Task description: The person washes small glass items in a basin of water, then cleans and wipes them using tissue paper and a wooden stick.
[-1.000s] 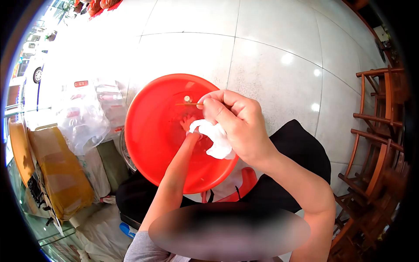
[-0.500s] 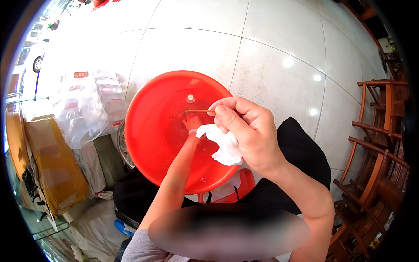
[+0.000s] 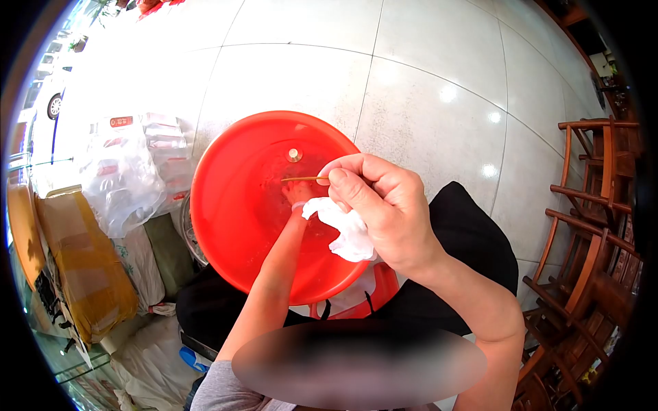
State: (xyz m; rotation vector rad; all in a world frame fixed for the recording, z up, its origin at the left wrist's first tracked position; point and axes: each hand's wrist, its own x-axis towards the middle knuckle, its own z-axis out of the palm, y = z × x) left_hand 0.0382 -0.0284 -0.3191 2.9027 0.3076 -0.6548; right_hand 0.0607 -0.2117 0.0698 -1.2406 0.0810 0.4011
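A large red plastic basin [image 3: 223, 226] stands in front of me between my knees. My left hand [image 3: 297, 192] is low inside it; its fingers look stretched out, partly behind the thin stick. Above the basin's right side, my right hand [image 3: 380, 198] pinches a thin brown wooden stick [image 3: 301, 179] between thumb and forefinger, pointing left. A crumpled white tissue or cloth [image 3: 351, 236] hangs from the same hand, beneath the thumb. Just past my left hand, a small shiny round-topped piece [image 3: 294, 155] is in the basin.
At left lie clear plastic-wrapped packs [image 3: 120, 178], a taped brown carton [image 3: 86, 264] and a green bundle [image 3: 166, 250]. A metal bowl rim [image 3: 188, 229] shows beside the basin. Wooden chairs [image 3: 589, 205] line the right. Part of a red stool [image 3: 386, 288] shows below the basin.
The whole view has shifted slightly, with most things a little further left. My right hand keeps the stick and white tissue or cloth; my left hand stays in the basin.
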